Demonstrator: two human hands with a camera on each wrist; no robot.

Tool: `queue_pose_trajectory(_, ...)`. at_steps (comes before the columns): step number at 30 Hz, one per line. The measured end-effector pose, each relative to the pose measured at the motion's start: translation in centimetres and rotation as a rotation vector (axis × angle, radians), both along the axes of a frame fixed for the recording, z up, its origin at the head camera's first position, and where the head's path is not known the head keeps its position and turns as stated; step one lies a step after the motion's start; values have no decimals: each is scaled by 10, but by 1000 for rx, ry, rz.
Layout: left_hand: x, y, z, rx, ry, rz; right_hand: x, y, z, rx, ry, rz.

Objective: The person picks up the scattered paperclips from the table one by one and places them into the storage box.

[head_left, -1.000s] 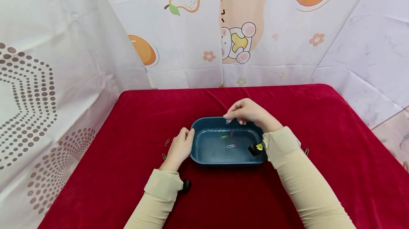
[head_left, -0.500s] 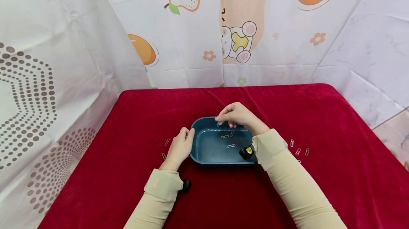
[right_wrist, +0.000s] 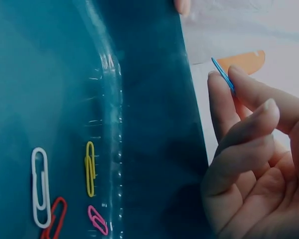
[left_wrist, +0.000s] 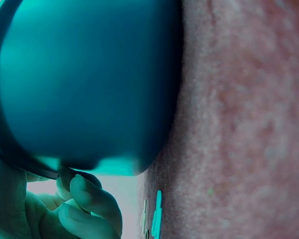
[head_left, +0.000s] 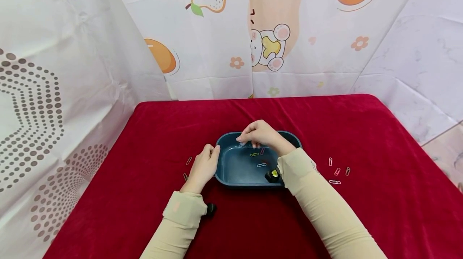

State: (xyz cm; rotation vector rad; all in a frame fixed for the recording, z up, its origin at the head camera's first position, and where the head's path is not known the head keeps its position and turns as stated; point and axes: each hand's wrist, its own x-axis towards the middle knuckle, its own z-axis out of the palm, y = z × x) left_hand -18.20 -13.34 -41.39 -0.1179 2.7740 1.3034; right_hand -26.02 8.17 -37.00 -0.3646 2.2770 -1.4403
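Head view: right hand (head_left: 259,133) pinches blue paper clip (right_wrist: 222,74) over tray (head_left: 235,172), far side; left hand (head_left: 204,166) clamps its left end. Probably drop-in step; next move calls for lowering, letting go.

The tray (head_left: 235,170) is coloured dark teal. A white clip (right_wrist: 48,199), a yellow clip (right_wrist: 93,172), a pink clip (right_wrist: 94,217), a red clip (right_wrist: 63,209) and a blue clip (right_wrist: 222,73) are seen. The table (head_left: 108,211) is covered in crimson. Both sleeves (head_left: 332,206) are beige. The white curtain (head_left: 217,34) is printed with orange fruit (head_left: 160,56) and salmon flowers (head_left: 359,43); the left sheet (head_left: 21,18) is patterned with grey-brown dots (head_left: 54,94), the right sheet (head_left: 427,50) with faint grey marbling.
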Motion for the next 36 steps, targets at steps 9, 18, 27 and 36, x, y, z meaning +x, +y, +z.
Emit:
queue_pose_trajectory(9, -1, 0, -1, 0, -12, 9, -1, -6, -8, 2, -26, 1)
queue_pose_trajectory(18, -1, 0, -1, 5, -24, 10, -4, -6, -15, 18, -33, 8)
queue_pose_trajectory(27, -1, 0, -1, 18, -26, 11, -5, -6, -16, 32, -41, 16)
queue_pose_trajectory(36, -1, 0, -1, 17, -27, 10, -5, -5, -16, 33, -37, 15)
